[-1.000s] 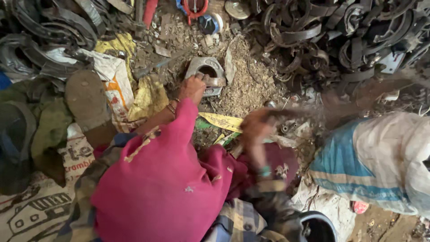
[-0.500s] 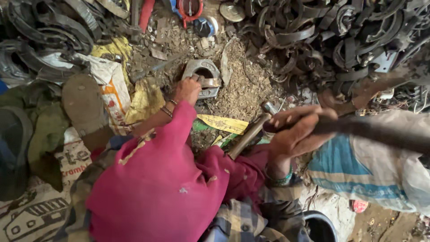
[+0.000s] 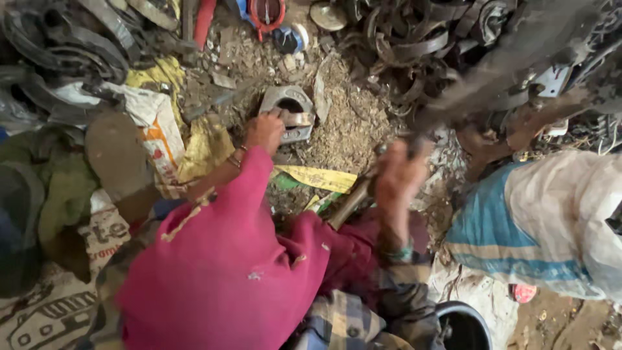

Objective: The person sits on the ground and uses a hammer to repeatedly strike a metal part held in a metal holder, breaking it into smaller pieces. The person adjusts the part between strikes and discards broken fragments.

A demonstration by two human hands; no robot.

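the largest mass in view is the heap of dark scrap metal rings and clamps [image 3: 453, 45], running across the top right, with a second pile of curved black strips [image 3: 71, 45] at the top left. between them lies bare ground covered in grit and metal shavings [image 3: 353, 123]. a pink cloth [image 3: 227, 272] fills the lower centre, draped over the person's lap and left forearm. to the right lies a blue and white sack [image 3: 551, 227], bulging and dirty. at left sits a worn sandal sole [image 3: 113, 152] beside a printed white and orange bag [image 3: 152, 126], with a yellow wrapper [image 3: 207, 146] just beside that. a dark round container rim [image 3: 463, 324] shows at the bottom edge. the left hand [image 3: 264, 131] reaches forward to a grey metal bracket [image 3: 288, 110] resting on the ground near the middle of the upper frame; its fingers are pressed together and bear down on a small piece set against the bracket's opening. the right hand [image 3: 398, 175] is raised nearer the camera, fingers wrapped and closed around the handle of a hammer [image 3: 353, 201], whose shaft slants up to the right; the upper end is motion-blurred and its head cannot be made out. a yellow plastic strip [image 3: 317, 176] lies on the ground between the two hands. a red-handled tool [image 3: 265, 13] lies at the top edge.
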